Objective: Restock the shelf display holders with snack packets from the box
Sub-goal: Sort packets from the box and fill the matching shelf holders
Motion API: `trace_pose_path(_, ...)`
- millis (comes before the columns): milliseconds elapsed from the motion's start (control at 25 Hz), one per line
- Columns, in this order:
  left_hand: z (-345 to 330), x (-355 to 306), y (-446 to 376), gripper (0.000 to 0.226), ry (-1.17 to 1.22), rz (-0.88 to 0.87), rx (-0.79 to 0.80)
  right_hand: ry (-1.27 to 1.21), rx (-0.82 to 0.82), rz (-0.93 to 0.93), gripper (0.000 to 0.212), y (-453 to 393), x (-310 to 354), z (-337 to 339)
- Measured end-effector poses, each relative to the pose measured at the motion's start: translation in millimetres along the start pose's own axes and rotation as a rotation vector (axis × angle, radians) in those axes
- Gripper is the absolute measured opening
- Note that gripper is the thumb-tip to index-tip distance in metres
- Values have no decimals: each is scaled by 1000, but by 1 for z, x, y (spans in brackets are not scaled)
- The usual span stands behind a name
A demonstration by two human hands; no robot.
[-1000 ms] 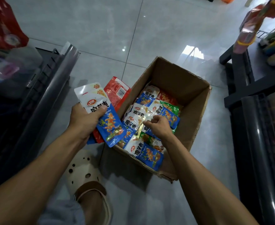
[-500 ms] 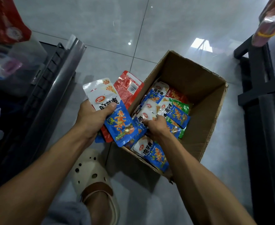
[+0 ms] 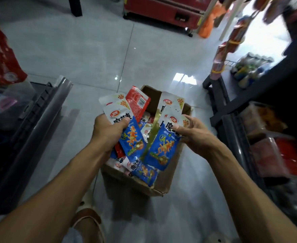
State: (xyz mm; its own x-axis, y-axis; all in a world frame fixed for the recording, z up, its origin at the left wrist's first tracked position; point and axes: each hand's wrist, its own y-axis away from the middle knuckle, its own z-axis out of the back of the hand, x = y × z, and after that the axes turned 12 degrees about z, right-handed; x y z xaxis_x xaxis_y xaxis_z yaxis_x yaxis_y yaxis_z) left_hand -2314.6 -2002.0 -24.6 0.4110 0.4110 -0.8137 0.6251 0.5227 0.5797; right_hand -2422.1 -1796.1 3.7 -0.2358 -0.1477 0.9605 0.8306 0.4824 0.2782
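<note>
Gripping a fanned stack of glossy blue-and-white and red snack packets [image 3: 126,123], the left hand [image 3: 107,132] hovers over an open cardboard box [image 3: 163,183] on grey tiled floor [image 3: 95,55]. The right hand [image 3: 195,135] pinches more crinkly foil packets [image 3: 165,144]. Dark shelf racks [image 3: 235,130] flank both sides.

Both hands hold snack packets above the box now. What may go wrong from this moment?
1. The left hand grips a fanned stack; the red packet behind could slide out.
2. The right hand only pinches its blue packets near the top, so one might drop beside the box.
</note>
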Motion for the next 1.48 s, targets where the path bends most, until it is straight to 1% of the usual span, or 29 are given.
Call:
trace_pose_path(40, -11, -2, 11, 11, 9, 15, 39, -27, 2, 15, 31, 12, 9, 4)
trace_pose_path(120, -34, -5, 33, 11, 75, 51, 169, -26, -17, 62, 29, 33, 22, 13)
trace_pose_path(240, -72, -12, 67, 17, 274, 130, 423, 36, -116, 123, 23, 66, 41, 31)
trace_pose_path(320, -95, -17, 91, 25, 346, 217, 599, 69, -199, 166, 19, 90, 55, 47)
trace_pose_path(440, -126, -21, 124, 47, 338, 372, 904, 145, -322, 244, 16, 133, 75, 75)
trace_pose_path(480, -137, -22, 136, 53, 298, 380, 1020, 169, -376, 272, 16, 148, 81, 84)
trace_pose_path(520, -147, -22, 147, 57, 256, 347, 1121, 181, -433, 297, 16, 164, 87, 91)
trace_pose_path(560, -157, -23, 161, 59, 214, 299, 1186, 181, -492, 323, 16, 180, 93, 100)
trace_pose_path(640, -175, -24, 184, 59, 162, 234, 1229, 183, -577, 352, 14, 212, 108, 113)
trace_pose_path(760, -195, -27, 230, 56, 154, 196, 1308, 263, -688, 354, 13, 264, 129, 132)
trace_pose_path(840, -207, -29, 261, 47, 139, 166, 1253, 275, -786, 370, 7, 298, 140, 141)
trace_pose_path(880, -212, -31, 277, 41, 125, 149, 1234, 272, -858, 383, 5, 315, 145, 145)
trace_pose_path(960, -222, -29, 306, 36, 93, 143, 1239, 256, -1031, 416, 5, 349, 153, 154)
trace_pose_path(1040, -234, -26, 330, 38, 73, 158, 1252, 260, -1174, 433, 8, 380, 160, 164)
trace_pose_path(1120, -245, -23, 353, 46, 74, 198, 1291, 264, -1258, 438, 12, 409, 165, 173)
trace_pose_path(1200, -257, -19, 377, 48, 67, 232, 1340, 210, -1312, 433, 11, 437, 168, 179)
trace_pose_path(1280, -268, -14, 397, 37, 45, 246, 1387, 80, -1327, 408, 9, 464, 170, 183)
trace_pose_path(1320, -274, -11, 406, 30, 26, 252, 1404, -1, -1312, 399, 9, 478, 171, 184)
trace_pose_path(1400, -284, -2, 422, 25, -27, 268, 1447, -124, -1264, 403, 10, 510, 171, 186)
trace_pose_path(1480, -292, 8, 439, 24, -83, 278, 1505, -125, -1263, 377, 9, 541, 169, 184)
